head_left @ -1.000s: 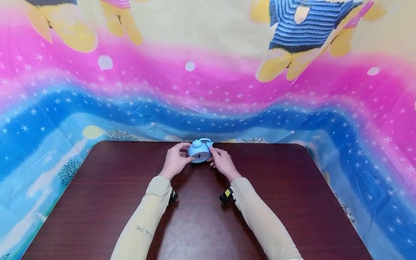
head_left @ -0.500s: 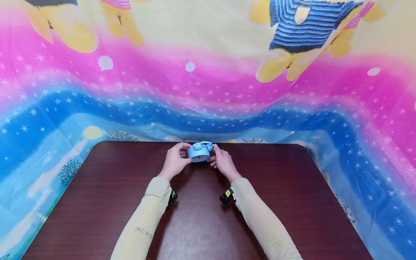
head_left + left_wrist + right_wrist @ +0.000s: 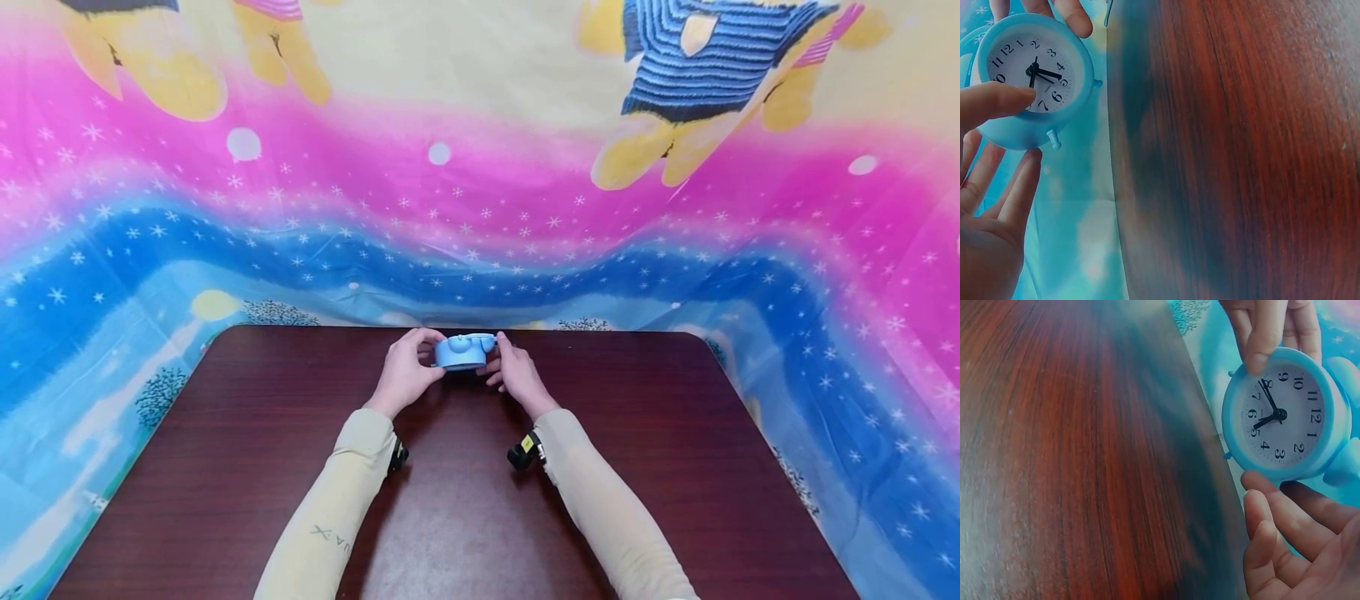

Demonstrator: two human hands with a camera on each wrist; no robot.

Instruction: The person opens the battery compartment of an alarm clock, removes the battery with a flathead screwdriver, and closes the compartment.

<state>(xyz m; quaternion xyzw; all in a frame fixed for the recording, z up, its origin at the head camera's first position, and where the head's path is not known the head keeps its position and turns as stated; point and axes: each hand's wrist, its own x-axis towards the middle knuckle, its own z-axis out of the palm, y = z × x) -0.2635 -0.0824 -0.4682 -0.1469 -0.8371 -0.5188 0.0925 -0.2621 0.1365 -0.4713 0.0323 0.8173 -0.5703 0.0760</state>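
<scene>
Near the far edge of the table, a light blue twin-bell alarm clock point(image 3: 461, 353) is held up between both hands. It is tilted forward, so its dial is hidden from the head view. Both wrist views show the white dial with black numerals, the clock's point(image 3: 1302, 425) blue rim and small feet. My left hand point(image 3: 407, 371) grips one side, the thumb point(image 3: 1000, 102) over the front of the dial and fingers behind. At the other side, my right hand point(image 3: 520, 375) touches the clock's edge with loosely bent fingertips, one of them beside a bell.
The dark red-brown wooden table point(image 3: 645, 467) has its far edge just behind the clock. A printed cloth backdrop point(image 3: 480, 208) in pink and blue hangs around the back and sides. Each wrist carries a small black camera point(image 3: 519, 455).
The clock has tipped forward: its dial has turned down out of the head view and its bells and handle have dropped. The left hand stays nearly still; the right fingers shift slightly rightward.
</scene>
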